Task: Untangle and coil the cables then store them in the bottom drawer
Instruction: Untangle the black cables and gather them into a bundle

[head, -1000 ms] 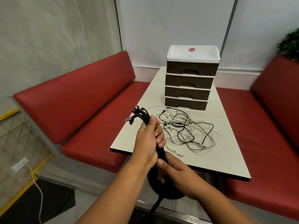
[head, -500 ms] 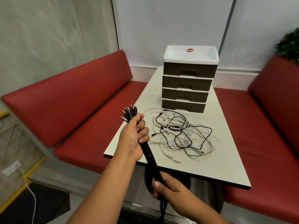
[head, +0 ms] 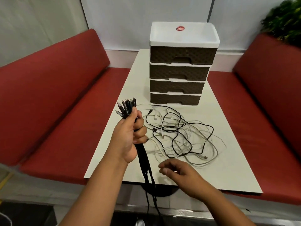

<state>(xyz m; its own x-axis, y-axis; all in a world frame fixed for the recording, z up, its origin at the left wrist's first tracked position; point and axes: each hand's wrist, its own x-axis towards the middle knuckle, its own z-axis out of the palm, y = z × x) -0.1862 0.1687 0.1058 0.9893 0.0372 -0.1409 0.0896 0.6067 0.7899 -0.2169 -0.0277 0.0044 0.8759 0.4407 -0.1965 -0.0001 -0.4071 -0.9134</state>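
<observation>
The left hand is clenching a bundle of black cables in its fist above the near left part of the counter, a pale rectangular top. The bundle's plug ends are fanning out above the thumb, and its strands are hanging down past the counter's near edge. The right hand is hovering just beside those strands, grasping nothing, its fingers loosely curled. Behind it, a tangled heap of thin black and white cables is lying spread on the counter's middle. Farther back, a four-drawer plastic organiser with brown woven-pattern fronts and a white top tray is standing upright; its bottom drawer is sitting closed, near the heap. Red padded benches are flanking the counter on both sides.
</observation>
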